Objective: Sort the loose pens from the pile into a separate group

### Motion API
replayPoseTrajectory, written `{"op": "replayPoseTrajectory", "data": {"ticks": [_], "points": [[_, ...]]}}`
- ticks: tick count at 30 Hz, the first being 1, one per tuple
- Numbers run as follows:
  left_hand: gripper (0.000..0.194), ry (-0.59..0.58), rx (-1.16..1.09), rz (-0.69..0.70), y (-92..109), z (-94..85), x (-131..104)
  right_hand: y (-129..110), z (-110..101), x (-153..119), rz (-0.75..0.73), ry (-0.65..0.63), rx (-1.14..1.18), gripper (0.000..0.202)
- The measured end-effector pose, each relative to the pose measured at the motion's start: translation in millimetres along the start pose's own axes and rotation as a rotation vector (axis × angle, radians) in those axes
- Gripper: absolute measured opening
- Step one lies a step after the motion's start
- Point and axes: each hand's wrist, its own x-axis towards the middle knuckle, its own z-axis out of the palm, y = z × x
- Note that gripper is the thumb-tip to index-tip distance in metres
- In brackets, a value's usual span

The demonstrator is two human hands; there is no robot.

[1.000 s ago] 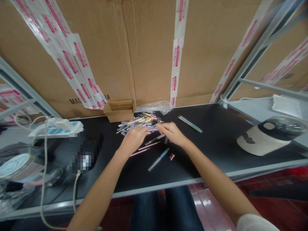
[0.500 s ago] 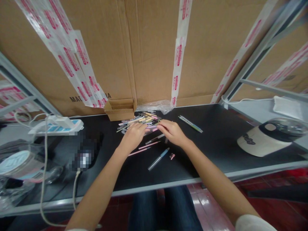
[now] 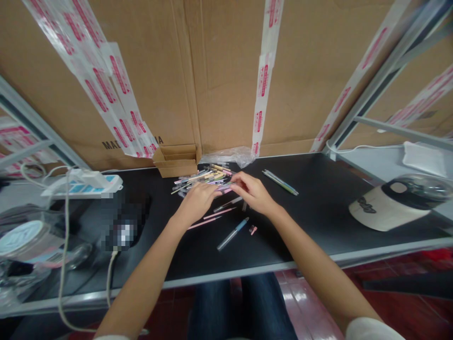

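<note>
My left hand (image 3: 200,199) and my right hand (image 3: 254,192) meet over the black tabletop, fingers closed on a slim pen (image 3: 224,187) held between them. The fingers cover most of it. Just beyond them lies a loose heap of pen parts (image 3: 215,174), in pink, yellow, white and clear. Nearer my body are thin pink refills (image 3: 205,223) and a clear pen with a blue grip (image 3: 233,233). Small pink pieces (image 3: 253,230) lie beside that pen. To the right of my hands, a few pens (image 3: 280,182) lie side by side.
A small open cardboard box (image 3: 177,165) and clear plastic wrap (image 3: 230,156) stand behind the heap. At left are a power strip (image 3: 85,184), a cabled device partly blurred out, and a plastic jar (image 3: 26,241). A white cap-shaped object (image 3: 385,205) sits at right.
Both hands stay in nearly the same place, with small shifts of the fingers around the pen. The loose parts on the table look unchanged.
</note>
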Motion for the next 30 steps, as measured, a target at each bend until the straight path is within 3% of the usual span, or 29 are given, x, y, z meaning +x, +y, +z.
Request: {"op": "replayPoseTrajectory", "data": {"ticks": [3,6,9,12,14,16,19,22,26,30], "points": [[0.027,-0.026,-0.087,0.009,1,1.3,1,-2,-5,0,-0.054,-0.030,-0.085,0.029],[0.024,-0.010,-0.070,0.023,2,1.3,0,-1,-2,1,-0.002,-0.058,-0.025,0.038],[0.023,0.057,0.060,0.055,2,-0.7,-1,2,8,3,0.170,-0.073,0.230,0.046],[0.024,0.126,0.219,0.097,4,-3.7,-1,5,16,4,0.405,-0.200,0.538,0.049],[0.025,0.142,0.277,0.120,5,-4.6,-1,6,18,4,0.490,-0.267,0.606,0.049],[0.026,0.128,0.289,0.111,6,-3.9,-1,4,15,3,0.423,-0.201,0.488,0.047],[0.028,0.077,0.224,0.061,6,-1.5,-1,-1,6,2,0.135,-0.016,0.133,0.038],[0.031,0.024,0.102,0.046,5,0.6,-1,-4,-2,0,-0.049,-0.022,-0.049,0.029],[0.028,0.009,0.029,0.073,3,2.3,0,-6,-3,0,-0.020,-0.013,0.012,0.036],[0.025,0.091,0.168,0.079,1,2.5,-1,-3,8,3,0.202,-0.011,0.224,0.047]]}}
